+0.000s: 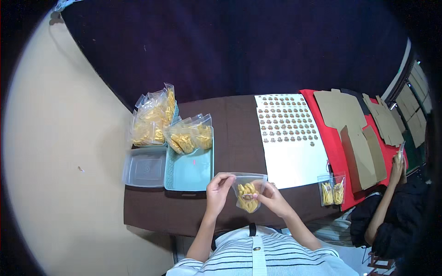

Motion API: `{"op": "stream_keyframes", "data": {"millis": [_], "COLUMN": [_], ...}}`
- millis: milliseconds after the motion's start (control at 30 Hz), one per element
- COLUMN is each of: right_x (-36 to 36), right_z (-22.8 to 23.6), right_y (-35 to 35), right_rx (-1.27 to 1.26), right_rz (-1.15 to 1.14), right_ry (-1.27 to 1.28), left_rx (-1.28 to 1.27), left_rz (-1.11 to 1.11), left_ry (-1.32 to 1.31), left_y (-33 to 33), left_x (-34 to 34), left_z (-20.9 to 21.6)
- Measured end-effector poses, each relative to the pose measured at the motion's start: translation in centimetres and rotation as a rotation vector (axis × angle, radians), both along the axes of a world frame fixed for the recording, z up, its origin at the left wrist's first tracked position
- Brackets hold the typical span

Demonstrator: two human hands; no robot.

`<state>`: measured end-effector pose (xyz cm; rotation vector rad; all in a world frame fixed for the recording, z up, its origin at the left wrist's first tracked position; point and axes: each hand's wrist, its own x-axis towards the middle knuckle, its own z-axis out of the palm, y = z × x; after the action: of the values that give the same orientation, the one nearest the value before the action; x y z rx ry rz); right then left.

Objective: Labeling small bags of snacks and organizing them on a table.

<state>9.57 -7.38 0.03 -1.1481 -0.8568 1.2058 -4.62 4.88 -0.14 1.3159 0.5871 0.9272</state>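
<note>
I hold a clear zip bag point(249, 205) of yellow curved snack sticks above the table's front edge. My left hand point(219, 193) is closed, pinching the bag's upper left corner. On the other side, my right hand point(273, 201) grips the bag, its thumb at the edge of a round brown sticker point(247, 197) on the front. The right fingers are partly hidden behind the bag. A white sheet point(294, 163) with rows of the same small round stickers lies ahead to the right; part of its lower area is bare.
Left, a turquoise tray point(189, 172) and a basket hold snack bags point(152, 117), beside a clear plastic container point(145, 168). Two stickered bags point(332, 191) lie right, near an open cardboard box point(361, 156) on red cloth. At far right, another person's hand point(397, 170) holds a bag.
</note>
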Motion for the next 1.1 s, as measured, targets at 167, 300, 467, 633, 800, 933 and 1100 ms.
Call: {"op": "stream_keyframes", "data": {"millis": [167,300,467,633,800,933,1100], "right_x": [1.9,1.1,0.0,0.3,-0.2,-0.2,0.1], "right_z": [2.1,4.4,4.4,5.7,6.1,6.3,6.1], "right_y": [-0.2,0.5,2.1,2.5,2.9,2.7,2.0], "right_rx": [0.044,0.196,0.373,0.393,0.392,0.351,0.298], "right_rz": [-0.207,-0.252,-0.228,-0.130,-0.121,-0.150,-0.122], "right_ry": [-0.512,-1.009,-1.251,-1.236,-1.198,-1.191,-1.146], "left_rx": [0.195,0.512,0.806,0.734,0.657,0.640,0.661], "left_rz": [0.050,0.079,0.084,0.067,0.132,0.176,0.225], "left_ry": [0.132,0.261,0.233,0.232,0.226,0.247,0.252], "left_y": [-0.4,-0.8,-1.8,-1.7,-1.0,-1.1,-0.8], "left_x": [-0.1,-0.1,0.3,0.0,-0.4,-0.2,-0.8], "left_z": [0.2,0.2,1.1,2.4,3.1,3.5,3.7]}}
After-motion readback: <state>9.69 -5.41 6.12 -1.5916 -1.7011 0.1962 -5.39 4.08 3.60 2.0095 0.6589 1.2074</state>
